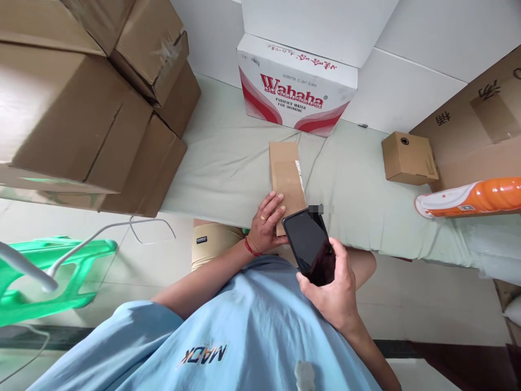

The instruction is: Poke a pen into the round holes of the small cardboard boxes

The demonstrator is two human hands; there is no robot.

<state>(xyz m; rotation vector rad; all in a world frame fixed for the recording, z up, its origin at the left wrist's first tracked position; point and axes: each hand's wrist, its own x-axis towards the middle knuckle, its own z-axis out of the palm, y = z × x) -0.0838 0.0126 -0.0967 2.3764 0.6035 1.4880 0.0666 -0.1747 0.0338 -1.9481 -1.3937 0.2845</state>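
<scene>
A black smartphone point(308, 247), its screen dark and glossy, is tilted in front of my body. My right hand point(336, 288) grips its lower right part, with the thumb at the near edge and the fingers along the right side. A long, narrow cardboard box point(285, 174) with a white label strip lies on the pale green cloth. My left hand point(266, 222) rests on its near left part, fingers stretched over the top and thumb by the near end. The phone's upper left corner hides part of that end.
A white and red water carton point(297, 89) stands at the back. Large cardboard boxes point(81, 119) are stacked on the left. On the right are a small box point(409, 157), an orange-and-white cylinder point(468, 198) and a big carton point(472, 119). A green stool point(77, 271) stands lower left.
</scene>
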